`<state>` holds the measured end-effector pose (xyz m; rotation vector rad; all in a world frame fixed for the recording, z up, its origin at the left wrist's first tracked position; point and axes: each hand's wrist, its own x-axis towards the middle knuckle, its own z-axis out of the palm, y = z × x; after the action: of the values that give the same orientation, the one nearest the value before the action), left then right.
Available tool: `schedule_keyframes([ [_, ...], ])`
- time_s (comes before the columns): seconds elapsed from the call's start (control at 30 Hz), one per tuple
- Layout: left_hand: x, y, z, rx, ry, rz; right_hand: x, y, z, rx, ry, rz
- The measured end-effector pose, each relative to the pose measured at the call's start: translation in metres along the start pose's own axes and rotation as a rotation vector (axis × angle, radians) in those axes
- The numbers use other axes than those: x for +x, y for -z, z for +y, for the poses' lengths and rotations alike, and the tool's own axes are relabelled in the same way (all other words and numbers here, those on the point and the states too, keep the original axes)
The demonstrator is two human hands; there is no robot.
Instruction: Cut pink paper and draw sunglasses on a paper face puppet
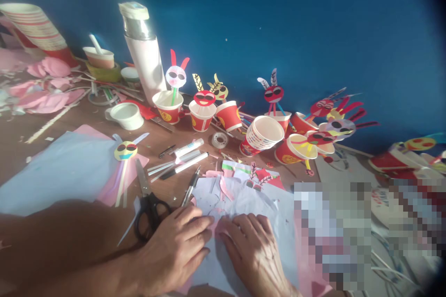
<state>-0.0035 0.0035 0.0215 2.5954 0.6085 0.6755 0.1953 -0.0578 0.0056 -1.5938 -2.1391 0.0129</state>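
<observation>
My left hand [183,239] lies palm down on pale bluish-white paper [244,190], its fingers stretched toward the right. Beside it on the same paper is my right hand [252,246], fingers forward and slightly bent, thumb apart. A pinkish patch shows by its thumb; I cannot tell what lies under the fingertips. Black-handled scissors [151,216] lie partly behind my left hand, with a black-and-silver pen [191,185] next to them. Several pink paper scraps [226,189] and leaf-patterned red cutouts [266,177] rest at the sheet's far edge.
A yellow-faced paper figure [126,151] lies on blue paper [45,167] at left. Behind are markers [186,164], a tape roll [219,140], stacked cups [261,134], several cups holding paper figures [202,113], and a white flask [144,58] before the blue wall. A pixelated patch covers the right.
</observation>
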Motion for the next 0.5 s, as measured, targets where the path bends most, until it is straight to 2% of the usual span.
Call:
schedule_keyframes([
  [0.13, 0.0, 0.002, 0.001, -0.025, -0.039, 0.049, -0.001, 0.0, -0.005, -0.011, -0.031, -0.02],
  [0.3, -0.001, 0.002, -0.003, -0.027, 0.003, 0.058, -0.001, -0.002, -0.009, -0.013, -0.064, -0.041],
  [0.4, 0.001, 0.012, -0.013, -0.011, 0.104, 0.123, 0.0, -0.001, -0.009, -0.005, -0.064, -0.03],
  [0.5, 0.002, 0.024, -0.024, 0.055, 0.298, 0.224, 0.001, 0.003, -0.004, 0.02, -0.045, 0.01],
])
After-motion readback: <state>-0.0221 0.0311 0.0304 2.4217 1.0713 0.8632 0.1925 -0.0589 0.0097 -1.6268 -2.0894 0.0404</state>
